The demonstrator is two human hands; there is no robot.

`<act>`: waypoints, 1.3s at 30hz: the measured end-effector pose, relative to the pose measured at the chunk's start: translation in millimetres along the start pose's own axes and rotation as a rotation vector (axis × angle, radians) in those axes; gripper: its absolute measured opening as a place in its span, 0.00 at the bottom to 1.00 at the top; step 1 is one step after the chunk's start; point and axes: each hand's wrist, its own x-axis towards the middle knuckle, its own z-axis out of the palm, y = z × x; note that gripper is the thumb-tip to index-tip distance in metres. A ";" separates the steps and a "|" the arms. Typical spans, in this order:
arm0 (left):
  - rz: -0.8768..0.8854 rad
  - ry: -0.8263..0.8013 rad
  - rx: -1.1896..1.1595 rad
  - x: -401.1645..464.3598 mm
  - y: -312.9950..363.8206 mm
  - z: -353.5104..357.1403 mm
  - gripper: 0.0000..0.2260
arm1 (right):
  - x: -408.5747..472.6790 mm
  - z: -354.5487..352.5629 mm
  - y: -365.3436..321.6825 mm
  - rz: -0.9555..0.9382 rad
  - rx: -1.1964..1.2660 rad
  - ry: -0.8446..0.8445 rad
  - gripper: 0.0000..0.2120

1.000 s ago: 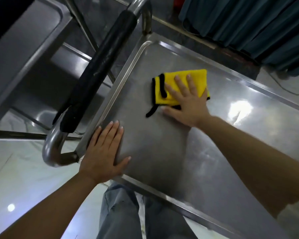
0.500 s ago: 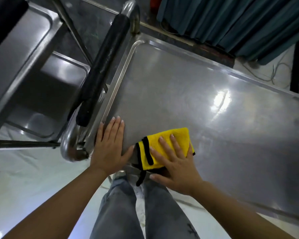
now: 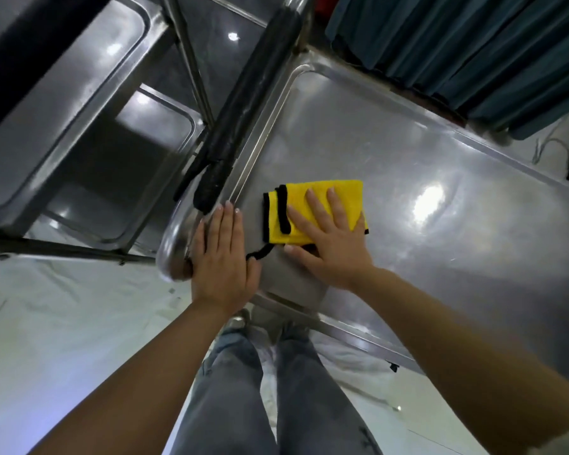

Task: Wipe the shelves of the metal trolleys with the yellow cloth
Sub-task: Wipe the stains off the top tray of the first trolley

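Observation:
A folded yellow cloth (image 3: pixel 345 195) with black edging lies on the top shelf (image 3: pixel 424 257) of a steel trolley, near its left rim. My right hand (image 3: pixel 329 247) presses flat on the cloth, fingers straight and spread. A black loop of the cloth trails out towards the near corner. My left hand (image 3: pixel 224 261) rests flat on the shelf's near left corner, fingers straight, beside the curved handle (image 3: pixel 243 123) with its black grip.
A second steel trolley (image 3: pixel 63 103) stands close on the left, its top and lower shelves visible. Teal curtains (image 3: pixel 473 50) hang behind the far rim. My legs in grey jeans stand against the shelf's near edge, on a pale glossy floor.
My right hand slid the cloth from the far part of the shelf down to the near edge, then back up a little along the left rim. My left hand stayed put.

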 end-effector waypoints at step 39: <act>0.089 -0.025 -0.030 11.0 30.1 -3.4 0.33 | 1.8 8.5 25.8 0.117 0.060 0.102 0.30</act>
